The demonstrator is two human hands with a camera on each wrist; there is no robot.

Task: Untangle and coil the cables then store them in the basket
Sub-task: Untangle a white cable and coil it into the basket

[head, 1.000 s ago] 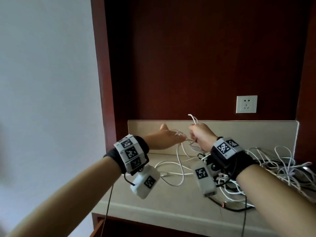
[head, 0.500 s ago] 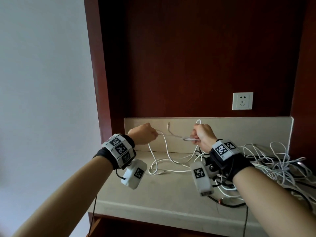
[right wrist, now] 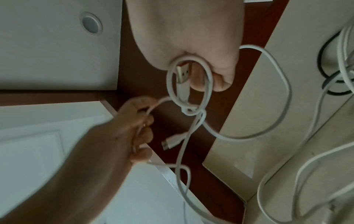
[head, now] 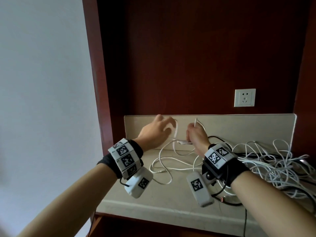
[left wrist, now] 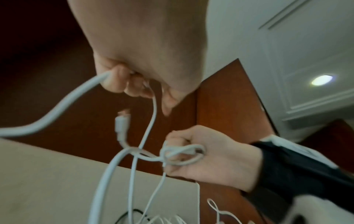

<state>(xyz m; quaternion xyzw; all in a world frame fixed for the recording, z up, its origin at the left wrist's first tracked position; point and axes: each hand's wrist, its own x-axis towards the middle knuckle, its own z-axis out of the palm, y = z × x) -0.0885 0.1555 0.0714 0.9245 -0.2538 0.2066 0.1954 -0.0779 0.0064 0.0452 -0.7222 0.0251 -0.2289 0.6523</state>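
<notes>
Beige shelf (head: 153, 202) under tangled cables (head: 273, 165)

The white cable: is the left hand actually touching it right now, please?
Touching. The left wrist view shows the left hand with fingers curled round the white cable.

Both forearms extended fwd, raised above counter level. Left hand (head: 156, 132) fingers curled, gripping white cable (left wrist: 151, 121). Right hand (head: 196, 136) fisted, knuckles up, clamped on same cable's loop. Hands near, not touching. Marker bands on both wrists.
</notes>
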